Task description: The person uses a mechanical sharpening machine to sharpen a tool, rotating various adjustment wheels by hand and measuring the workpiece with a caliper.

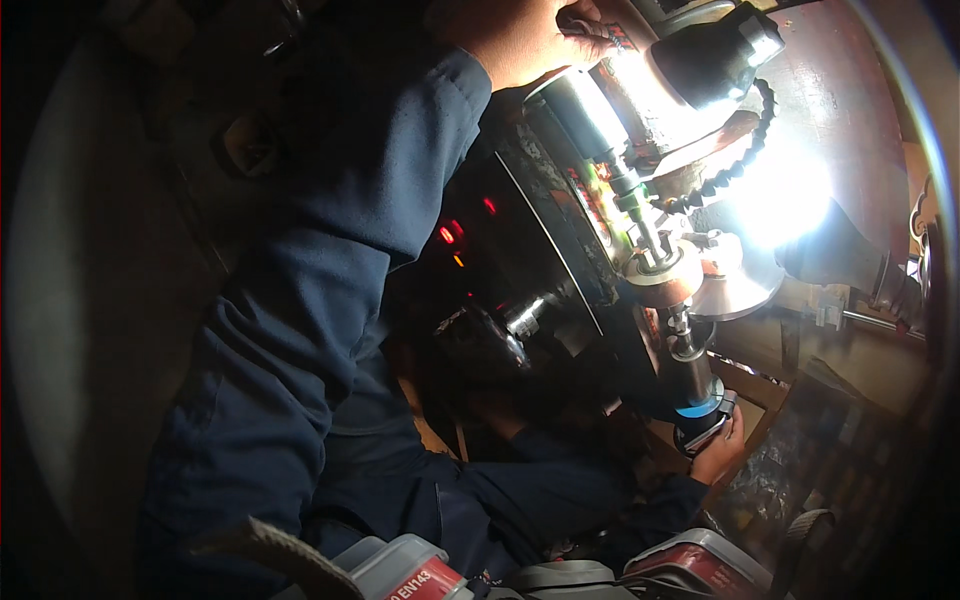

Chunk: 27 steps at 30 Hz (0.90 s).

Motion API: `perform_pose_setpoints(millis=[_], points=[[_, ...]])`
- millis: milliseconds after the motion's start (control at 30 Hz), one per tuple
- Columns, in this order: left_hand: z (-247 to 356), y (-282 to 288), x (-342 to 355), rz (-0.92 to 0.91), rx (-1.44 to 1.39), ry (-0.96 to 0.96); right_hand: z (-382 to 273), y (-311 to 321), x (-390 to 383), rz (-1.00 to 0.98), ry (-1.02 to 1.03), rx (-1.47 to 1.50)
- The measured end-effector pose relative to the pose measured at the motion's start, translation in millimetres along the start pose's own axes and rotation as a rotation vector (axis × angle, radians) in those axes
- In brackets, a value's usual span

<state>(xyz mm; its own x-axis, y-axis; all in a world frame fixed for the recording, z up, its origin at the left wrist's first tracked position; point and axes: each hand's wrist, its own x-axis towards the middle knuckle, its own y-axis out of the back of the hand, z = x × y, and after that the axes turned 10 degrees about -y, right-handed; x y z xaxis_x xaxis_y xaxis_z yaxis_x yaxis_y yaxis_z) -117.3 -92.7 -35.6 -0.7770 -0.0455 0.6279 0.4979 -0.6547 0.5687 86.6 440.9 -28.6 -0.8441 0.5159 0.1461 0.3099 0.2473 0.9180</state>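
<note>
My left hand (505,40) is at the top, fingers closed on a small part I cannot make out, beside a metal cylinder (590,110) on a machine. From the cylinder a steel shaft (645,220) runs to a round fixture (662,275) beside a shiny disc (737,290). Below them is a metal housing (686,365) with a blue ring (697,408). My right hand (718,450) grips a black fitting (700,428) at that housing's lower end.
A bright lamp glares at right, near a black segmented hose (720,180) and a black lamp head (705,65). Red indicator lights (450,232) glow on the dark machine side. A plastic-covered surface (800,460) lies lower right. Straps and grey-red gear (690,560) edge the bottom.
</note>
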Motion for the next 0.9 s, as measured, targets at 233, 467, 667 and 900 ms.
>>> perform_pose_setpoints(millis=[233,467,667,900], points=[[1.6,1.7,0.5,-0.025,0.02,0.007,-12.0,-1.6,-3.9,-0.007,-0.045,-0.055],[-4.4,-3.8,0.8,0.03,-0.013,-0.042,-25.6,-27.0,-43.0,0.382,0.033,-0.05],[-3.1,-3.3,1.9,0.011,-0.022,-0.052,11.9,-56.6,-50.3,0.692,0.073,-0.009],[-4.3,-0.5,1.8,-0.006,0.013,-0.021,-15.9,-24.2,-37.9,0.313,-0.015,0.104]])
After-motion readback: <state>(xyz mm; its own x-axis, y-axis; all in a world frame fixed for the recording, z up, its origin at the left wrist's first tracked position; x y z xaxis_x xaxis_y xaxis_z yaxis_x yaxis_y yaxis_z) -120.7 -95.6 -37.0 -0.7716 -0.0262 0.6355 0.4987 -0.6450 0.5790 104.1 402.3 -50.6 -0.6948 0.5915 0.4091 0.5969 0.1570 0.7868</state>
